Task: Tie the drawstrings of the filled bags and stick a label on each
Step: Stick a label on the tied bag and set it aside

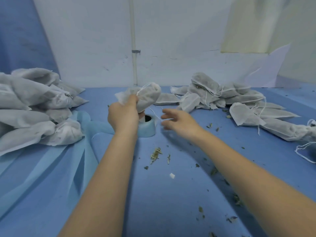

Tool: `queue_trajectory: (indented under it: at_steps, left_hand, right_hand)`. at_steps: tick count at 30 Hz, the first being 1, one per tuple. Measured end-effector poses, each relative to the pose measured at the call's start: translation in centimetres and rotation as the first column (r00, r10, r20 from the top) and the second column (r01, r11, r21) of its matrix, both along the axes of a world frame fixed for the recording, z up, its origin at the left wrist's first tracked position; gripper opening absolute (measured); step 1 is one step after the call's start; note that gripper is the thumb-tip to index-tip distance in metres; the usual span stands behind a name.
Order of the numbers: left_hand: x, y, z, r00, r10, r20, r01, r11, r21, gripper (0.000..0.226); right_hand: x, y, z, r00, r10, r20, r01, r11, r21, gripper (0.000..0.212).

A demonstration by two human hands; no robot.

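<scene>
Two heaps of white non-woven drawstring bags sit toward the far edge of the blue cloth-covered bench (171, 194): a larger heap (34, 110) at the far left, one of its bags showing what looks like a printed label, and a looser heap (227, 98) at the far right with cords trailing. Between them, near the middle of the far edge, the person's left hand (124, 117) is clenched around the gathered neck of one filled white bag (145, 97), held up clear of the cloth. Its long axis runs from the pinched neck at lower left up and away to its rounded bottom at upper right, so the mouth points toward the left heap. The right hand (177, 121), blurred, has spread fingers and grasps nothing; a thin white drawstring (154, 113) hangs just beside its fingertips. Directly under the bag stands a pale blue roll (147, 126), perhaps the labels. The step in hand appears to be the tying. Next, the right hand likely needs to catch that loose cord and knot it tight at the neck. Green-brown crumbs (156, 154) litter the middle of the bench.
</scene>
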State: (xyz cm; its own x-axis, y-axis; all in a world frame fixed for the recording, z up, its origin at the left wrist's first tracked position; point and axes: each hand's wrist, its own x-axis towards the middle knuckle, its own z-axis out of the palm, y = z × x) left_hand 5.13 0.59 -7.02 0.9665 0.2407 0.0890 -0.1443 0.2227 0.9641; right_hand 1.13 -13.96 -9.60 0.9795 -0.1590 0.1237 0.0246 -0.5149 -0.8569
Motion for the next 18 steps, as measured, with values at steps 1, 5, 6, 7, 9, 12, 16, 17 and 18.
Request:
queue_trajectory:
  at_steps: [1,5,6,7,9,12,16,17,18]
  left_hand:
    - [0.4,0.3,-0.2,0.998,0.058,-0.005,-0.058,0.998,0.023,0.017]
    - [0.9,0.8,-0.8,0.984,0.172,-0.042,-0.168,0.982,0.089,0.021]
    - [1.0,0.8,-0.9,0.984,0.171,-0.043,-0.167,0.983,0.082,0.021]
    - [1.1,0.9,-1.0,0.985,0.168,-0.042,-0.164,0.983,0.080,0.021]
    - [1.3,0.9,-1.2,0.986,0.162,-0.042,-0.158,0.984,0.085,0.021]
    - [1.4,0.6,-1.4,0.988,0.151,-0.046,-0.146,0.985,0.090,0.024]
    - [1.5,0.2,-1.4,0.987,0.153,-0.054,-0.145,0.983,0.116,0.027]
    - [1.5,0.1,-1.5,0.987,0.149,-0.054,-0.141,0.982,0.129,0.027]
    - [1.5,0.0,-1.5,0.988,0.145,-0.051,-0.136,0.979,0.150,0.025]
  right_hand:
    - [0.5,0.4,-0.2,0.998,0.062,-0.029,-0.065,0.994,-0.087,0.059]
    - [2.3,1.7,-0.4,0.991,0.127,-0.047,-0.134,0.968,-0.211,0.085]
    - [2.7,1.7,-0.5,0.992,0.121,-0.038,-0.127,0.967,-0.222,0.087]
    - [3.0,1.6,-0.7,0.992,0.120,-0.034,-0.124,0.969,-0.213,0.086]
    - [3.3,1.1,-0.9,0.993,0.115,-0.036,-0.119,0.984,-0.133,0.078]
    - [3.6,0.2,-0.9,0.999,0.032,-0.034,-0.032,0.999,-0.017,0.059]
    - [4.3,-0.1,-1.0,0.998,0.002,-0.069,-0.015,0.982,-0.188,0.040]
    - [4.4,0.1,-1.0,0.998,0.011,-0.061,-0.024,0.979,-0.202,0.034]
    - [4.6,0.2,-1.0,0.999,0.004,-0.041,-0.012,0.978,-0.206,0.029]
